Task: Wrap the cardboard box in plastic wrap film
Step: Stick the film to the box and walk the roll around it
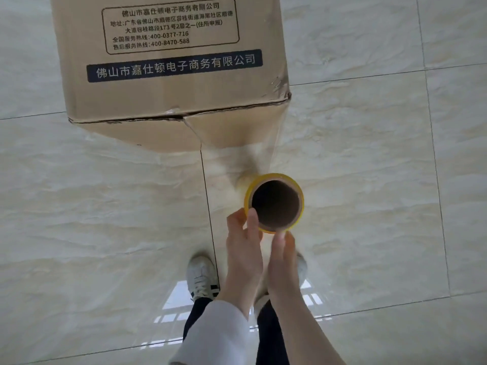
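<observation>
A tall cardboard box [168, 83] with printed black text stands on the tiled floor at the upper left; its near right corner is dented. A roll of plastic wrap film [274, 202] with a yellowish rim and brown core is held upright, seen end-on, a little in front of the box. A clear sheet of film [242, 154] stretches from the roll to the box's near right side. My left hand [243, 248] grips the roll's left rim with the thumb over the edge. My right hand [283, 262] holds the roll from below on its near side.
Glossy pale marble floor tiles [369, 180] spread around the box on all sides. My feet in white sneakers [201, 277] stand just behind the roll. Window reflections shine on the floor near them.
</observation>
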Available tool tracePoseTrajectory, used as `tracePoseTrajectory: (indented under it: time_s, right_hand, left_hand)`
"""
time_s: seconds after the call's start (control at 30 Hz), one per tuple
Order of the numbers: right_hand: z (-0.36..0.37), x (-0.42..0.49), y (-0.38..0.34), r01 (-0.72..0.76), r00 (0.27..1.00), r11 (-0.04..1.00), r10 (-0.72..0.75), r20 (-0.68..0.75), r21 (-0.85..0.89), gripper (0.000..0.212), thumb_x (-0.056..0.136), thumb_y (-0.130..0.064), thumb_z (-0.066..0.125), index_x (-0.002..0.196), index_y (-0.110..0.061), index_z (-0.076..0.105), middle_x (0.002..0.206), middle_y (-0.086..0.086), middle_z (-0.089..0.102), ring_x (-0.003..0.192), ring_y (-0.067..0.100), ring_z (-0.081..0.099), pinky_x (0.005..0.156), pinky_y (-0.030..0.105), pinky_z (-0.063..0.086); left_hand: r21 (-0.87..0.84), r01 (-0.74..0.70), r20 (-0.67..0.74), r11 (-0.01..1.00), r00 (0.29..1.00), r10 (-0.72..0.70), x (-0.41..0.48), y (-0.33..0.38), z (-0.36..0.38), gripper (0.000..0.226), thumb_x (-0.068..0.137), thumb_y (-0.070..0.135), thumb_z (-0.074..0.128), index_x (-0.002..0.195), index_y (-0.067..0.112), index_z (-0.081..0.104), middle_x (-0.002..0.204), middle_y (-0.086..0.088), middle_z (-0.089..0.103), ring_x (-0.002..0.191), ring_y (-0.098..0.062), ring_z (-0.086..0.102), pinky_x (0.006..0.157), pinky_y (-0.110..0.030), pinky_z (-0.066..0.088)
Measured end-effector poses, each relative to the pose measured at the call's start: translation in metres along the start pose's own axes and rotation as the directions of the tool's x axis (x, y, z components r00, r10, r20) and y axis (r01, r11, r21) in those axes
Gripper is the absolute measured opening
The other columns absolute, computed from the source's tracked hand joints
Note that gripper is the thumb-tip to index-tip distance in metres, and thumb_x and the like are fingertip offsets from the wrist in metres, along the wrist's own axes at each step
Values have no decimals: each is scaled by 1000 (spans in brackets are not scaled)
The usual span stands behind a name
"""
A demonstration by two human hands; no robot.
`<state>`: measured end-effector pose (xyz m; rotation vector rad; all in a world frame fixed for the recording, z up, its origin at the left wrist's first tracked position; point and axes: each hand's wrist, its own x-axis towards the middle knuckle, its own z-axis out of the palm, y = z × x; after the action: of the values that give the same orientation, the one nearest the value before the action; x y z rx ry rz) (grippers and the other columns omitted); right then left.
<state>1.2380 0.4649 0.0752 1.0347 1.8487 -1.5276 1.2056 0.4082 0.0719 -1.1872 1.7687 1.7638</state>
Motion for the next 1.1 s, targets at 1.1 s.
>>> tracePoseTrajectory:
  time_s: [1.1]
  right_hand:
    - [33,28,-23,86,936,925,52,347,-371,65,76,-69,52,129,-32,52,131,-4,54,121,17,49,98,32,39]
  left_hand:
    - [272,-2,207,962,977,-56,46,-30,-124,108,57,93,40,114,3,53,103,-13,59,99,-27,58,87,-48,47]
